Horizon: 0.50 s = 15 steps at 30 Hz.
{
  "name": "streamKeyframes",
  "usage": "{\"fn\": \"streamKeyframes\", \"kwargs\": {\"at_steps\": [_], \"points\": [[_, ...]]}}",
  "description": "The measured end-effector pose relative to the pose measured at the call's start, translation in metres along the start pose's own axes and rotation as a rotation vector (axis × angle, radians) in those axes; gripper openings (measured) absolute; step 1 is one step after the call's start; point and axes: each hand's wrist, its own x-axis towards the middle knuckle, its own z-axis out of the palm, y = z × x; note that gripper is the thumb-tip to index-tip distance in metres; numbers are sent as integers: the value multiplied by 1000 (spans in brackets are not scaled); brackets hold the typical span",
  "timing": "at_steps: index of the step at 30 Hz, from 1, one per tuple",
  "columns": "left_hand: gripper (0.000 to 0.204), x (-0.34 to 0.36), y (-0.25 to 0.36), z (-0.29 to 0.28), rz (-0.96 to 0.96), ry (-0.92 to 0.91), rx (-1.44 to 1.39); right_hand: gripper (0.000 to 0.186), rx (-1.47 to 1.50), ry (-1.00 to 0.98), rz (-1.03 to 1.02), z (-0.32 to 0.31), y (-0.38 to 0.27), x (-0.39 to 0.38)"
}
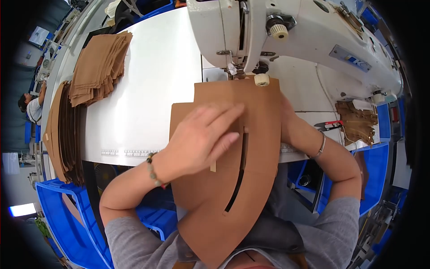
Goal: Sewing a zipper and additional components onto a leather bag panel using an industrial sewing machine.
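Head | left hand [202, 134] (fingers extended) on brown panel [262, 139] | right hand [289, 120] beneath

Panel [260, 157] is showing plain brown, sewing machine [309, 42] off-white, tabletop [154, 80] white, bin [67, 224] blue, sleeve [130, 237] grey.

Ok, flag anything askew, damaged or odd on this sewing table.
Nothing looks clearly spilled or damaged. Slightly untidy: the brown stack at upper left, its edges fanned out of line. The long slit in the brown panel under the left hand looks neat-edged, so probably deliberate.
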Motion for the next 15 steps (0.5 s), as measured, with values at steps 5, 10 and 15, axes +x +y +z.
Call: {"fn": "streamKeyframes", "kwargs": {"at_steps": [5, 10, 15], "points": [[53, 4, -30, 38, -52, 52, 284, 60, 289, 103, 118, -6, -4, 3], [50, 9, -41, 35, -170, -35, 161, 60, 342, 99, 106, -13, -6, 8], [48, 15, -43, 38, -115, -1, 208, 58, 300, 137, 101, -14, -8, 10]]}}
